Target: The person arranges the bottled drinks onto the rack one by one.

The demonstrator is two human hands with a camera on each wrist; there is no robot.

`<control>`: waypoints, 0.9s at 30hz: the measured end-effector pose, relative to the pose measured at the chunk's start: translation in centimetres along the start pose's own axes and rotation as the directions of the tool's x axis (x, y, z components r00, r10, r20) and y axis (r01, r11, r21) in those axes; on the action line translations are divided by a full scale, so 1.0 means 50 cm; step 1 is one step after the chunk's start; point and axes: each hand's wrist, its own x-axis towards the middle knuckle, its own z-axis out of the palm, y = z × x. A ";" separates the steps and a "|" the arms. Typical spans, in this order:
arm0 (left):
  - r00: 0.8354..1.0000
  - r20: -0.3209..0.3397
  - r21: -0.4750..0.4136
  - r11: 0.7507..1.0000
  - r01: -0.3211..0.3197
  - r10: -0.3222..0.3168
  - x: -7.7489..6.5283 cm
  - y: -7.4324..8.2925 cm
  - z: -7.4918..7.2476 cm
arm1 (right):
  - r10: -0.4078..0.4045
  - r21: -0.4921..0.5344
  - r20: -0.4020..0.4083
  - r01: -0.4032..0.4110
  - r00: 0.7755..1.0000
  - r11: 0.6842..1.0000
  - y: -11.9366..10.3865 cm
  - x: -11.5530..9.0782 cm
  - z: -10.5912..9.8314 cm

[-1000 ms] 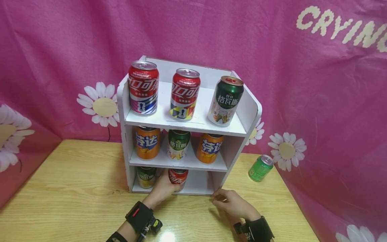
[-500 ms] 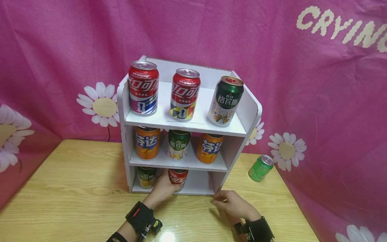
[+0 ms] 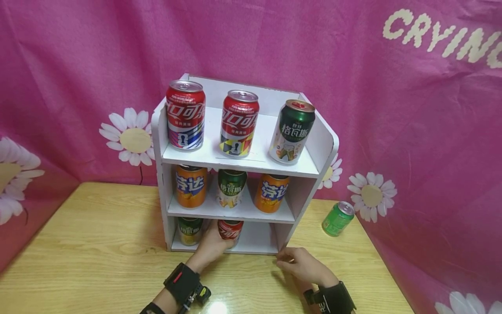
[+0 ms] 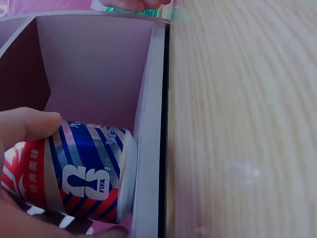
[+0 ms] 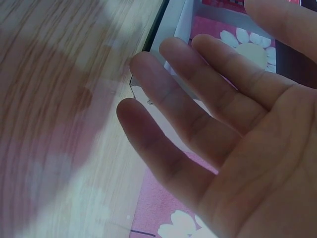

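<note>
My left hand (image 3: 213,242) grips a red cola can (image 3: 230,231) on the bottom level of the white shelf (image 3: 235,163). In the left wrist view the cola can (image 4: 89,171) stands on the shelf floor, thumb on one side and fingers on the other. Left of that hand stands a green-topped can (image 3: 190,230). My right hand (image 3: 301,264) is at the shelf's lower right front corner, holding nothing. Its fingers (image 5: 163,94) are loosely extended and spread in the right wrist view, close to the shelf edge.
Two cola cans (image 3: 238,124) and a green can (image 3: 292,131) stand on the top level. Two orange cans (image 3: 191,186) flank a green can (image 3: 231,188) on the middle level. A bright green can (image 3: 338,219) stands on the table (image 3: 98,253) right of the shelf.
Almost nothing moves; both hands keep their places, the left on the cola can and the right by the shelf corner. The head view shifts very slightly.
</note>
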 end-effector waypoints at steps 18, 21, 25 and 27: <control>0.999 -0.036 0.018 1.000 -0.019 0.020 0.000 -0.005 0.006 | 0.001 0.026 -0.005 -0.001 1.000 1.000 0.000 -0.003 -0.001; 1.000 -0.029 0.016 1.000 -0.003 0.004 -0.002 -0.005 0.005 | 0.001 0.027 -0.008 -0.001 1.000 1.000 0.001 -0.004 0.000; 0.999 -0.038 0.022 0.999 -0.025 0.026 -0.001 -0.006 0.006 | 0.010 0.029 -0.008 -0.010 1.000 1.000 0.001 -0.005 0.000; 0.999 -0.035 0.007 0.999 -0.031 0.032 0.001 -0.007 0.006 | 0.010 0.030 -0.006 -0.010 1.000 0.999 0.000 -0.004 -0.001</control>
